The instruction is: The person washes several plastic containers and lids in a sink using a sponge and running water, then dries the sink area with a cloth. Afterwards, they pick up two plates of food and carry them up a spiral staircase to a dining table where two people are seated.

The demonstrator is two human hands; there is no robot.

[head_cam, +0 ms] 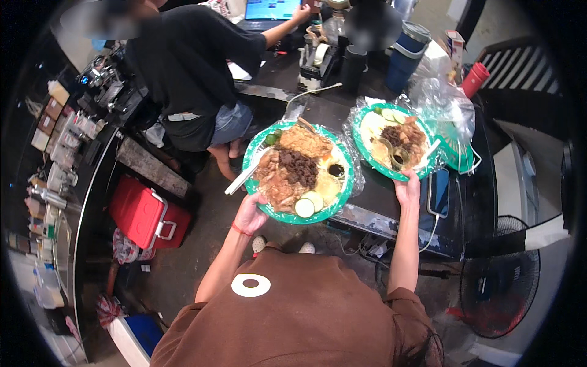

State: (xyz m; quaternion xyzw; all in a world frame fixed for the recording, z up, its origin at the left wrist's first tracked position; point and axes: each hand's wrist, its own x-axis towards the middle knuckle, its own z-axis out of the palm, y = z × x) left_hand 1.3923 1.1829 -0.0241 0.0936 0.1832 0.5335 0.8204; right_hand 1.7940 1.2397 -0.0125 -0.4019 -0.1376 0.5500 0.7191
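My left hand (251, 214) grips the lower left rim of a green plate (299, 219) lined with clear plastic. On that plate lie a golden fried piece (306, 143), dark minced meat (298, 168), pale sliced meat (275, 181), cucumber slices (305, 207), small green citrus and a cup of dark sauce (336, 170); a white plastic utensil (240, 180) sticks out at the left. My right hand (407, 189) is at the near rim of a second green plate (360, 151), with similar food, a sauce cup (399, 157) and a white utensil (432, 149). Its fingers are mostly hidden beneath the plate.
A person in a black shirt (197, 69) stands at the upper left by a laptop (274, 10). The dark table (367, 197) bears a tape dispenser (316, 64), blue tumbler (406, 59), charging phone (438, 192) and red bottle (475, 80). A red cooler (137, 211) and fan (500, 289) flank me.
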